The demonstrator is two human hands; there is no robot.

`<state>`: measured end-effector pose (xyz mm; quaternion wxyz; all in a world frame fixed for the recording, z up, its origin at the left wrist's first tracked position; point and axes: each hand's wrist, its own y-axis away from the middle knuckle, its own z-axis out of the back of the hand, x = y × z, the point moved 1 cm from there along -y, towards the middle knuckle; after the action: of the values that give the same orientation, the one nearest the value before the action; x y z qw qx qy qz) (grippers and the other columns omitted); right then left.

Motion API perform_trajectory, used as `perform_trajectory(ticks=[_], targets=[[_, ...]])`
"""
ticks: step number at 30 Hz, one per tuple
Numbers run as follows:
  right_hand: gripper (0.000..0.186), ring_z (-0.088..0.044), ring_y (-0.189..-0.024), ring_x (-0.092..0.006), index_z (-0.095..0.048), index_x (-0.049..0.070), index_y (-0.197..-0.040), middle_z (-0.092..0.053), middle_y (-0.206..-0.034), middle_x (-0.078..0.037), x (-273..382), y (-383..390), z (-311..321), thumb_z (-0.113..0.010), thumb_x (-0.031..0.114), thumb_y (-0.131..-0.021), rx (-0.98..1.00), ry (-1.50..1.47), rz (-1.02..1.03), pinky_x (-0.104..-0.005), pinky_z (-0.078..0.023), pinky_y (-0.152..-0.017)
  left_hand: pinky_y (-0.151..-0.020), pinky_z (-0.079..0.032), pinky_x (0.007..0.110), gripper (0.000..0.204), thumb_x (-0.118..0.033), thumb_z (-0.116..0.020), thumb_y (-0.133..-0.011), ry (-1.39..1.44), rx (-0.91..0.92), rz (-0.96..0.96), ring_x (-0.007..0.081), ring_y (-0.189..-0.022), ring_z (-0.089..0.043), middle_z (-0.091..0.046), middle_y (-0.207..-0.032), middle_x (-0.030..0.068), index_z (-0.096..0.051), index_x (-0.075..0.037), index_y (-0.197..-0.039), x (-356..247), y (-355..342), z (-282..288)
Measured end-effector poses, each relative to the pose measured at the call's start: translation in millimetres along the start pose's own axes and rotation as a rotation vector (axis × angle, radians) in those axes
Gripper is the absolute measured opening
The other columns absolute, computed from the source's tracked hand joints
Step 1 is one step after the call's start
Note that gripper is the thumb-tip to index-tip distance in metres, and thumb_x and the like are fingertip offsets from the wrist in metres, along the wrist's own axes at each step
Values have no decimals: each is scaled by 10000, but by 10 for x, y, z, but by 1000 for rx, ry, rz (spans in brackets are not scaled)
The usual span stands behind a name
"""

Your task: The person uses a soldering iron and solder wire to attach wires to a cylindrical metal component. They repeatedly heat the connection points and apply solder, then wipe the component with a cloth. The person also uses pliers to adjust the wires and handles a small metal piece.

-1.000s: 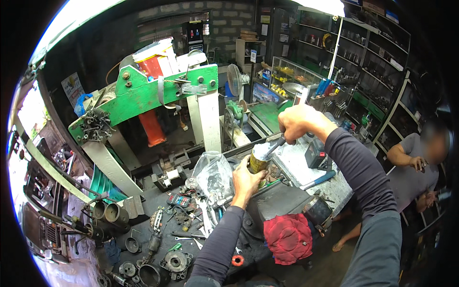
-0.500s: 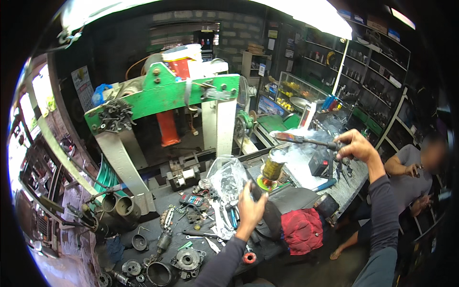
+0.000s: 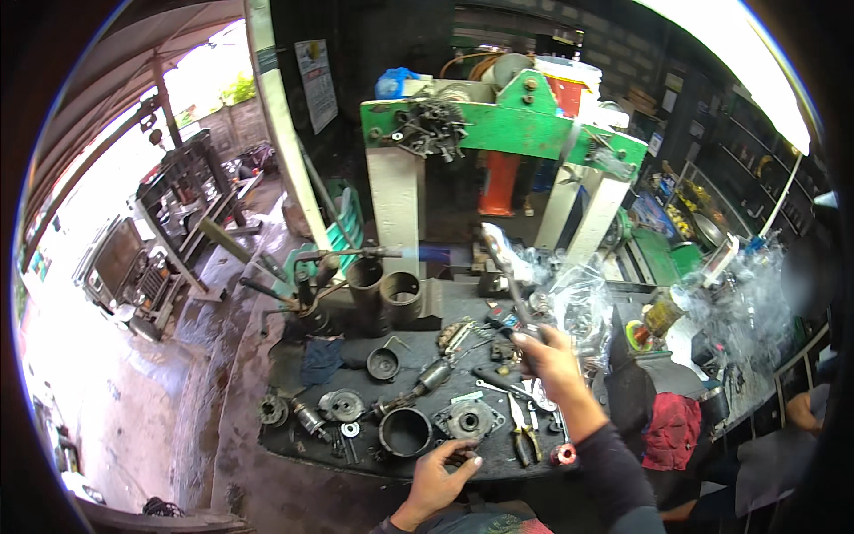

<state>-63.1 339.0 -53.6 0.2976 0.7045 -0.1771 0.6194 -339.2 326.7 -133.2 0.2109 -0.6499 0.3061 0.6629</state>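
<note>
- Head view: right hand (image 3: 553,360) wrapped round the soldering iron (image 3: 512,287), its head raised over the desk (image 3: 463,310), just right of the blue flame (image 3: 434,254).
- Left hand (image 3: 440,476) half-curled; can't tell whether it's holding anything.
- Best keep fingers well back from that heat.

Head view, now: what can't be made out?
All in head view:
Long tool: handle partly covered by right hand.
Left hand: its own curl hides whether it holds anything.
Can: contents hidden by wall and smoke.
Plastic bag: contents obscured by glare and creases.
</note>
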Motion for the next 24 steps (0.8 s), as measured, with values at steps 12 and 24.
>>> perform_trajectory(ticks=[12, 24], targets=[[277, -534, -552, -120, -537, 58, -1050, -551, -776, -12, -671, -530, -2397, -775, 180, -980, -91, -360, -128, -299, -455, -429, -855, -557, 244, 282, 16, -737, -961, 200, -511, 7, 115, -925, -686, -732, -1025, 70, -694, 61, -1236, 169, 832, 793], [289, -572, -549, -168, -453, 100, -1070, -565, -797, -52, -696, -644, -2535, -721, 185, -1001, -30, -451, -218, -337, -479, -449, -861, -558, 245, 265, 8, -721, -969, 165, -549, 63, 118, -916, -699, -747, -1025, 85, -698, 61, -1227, 229, 1010, 967]])
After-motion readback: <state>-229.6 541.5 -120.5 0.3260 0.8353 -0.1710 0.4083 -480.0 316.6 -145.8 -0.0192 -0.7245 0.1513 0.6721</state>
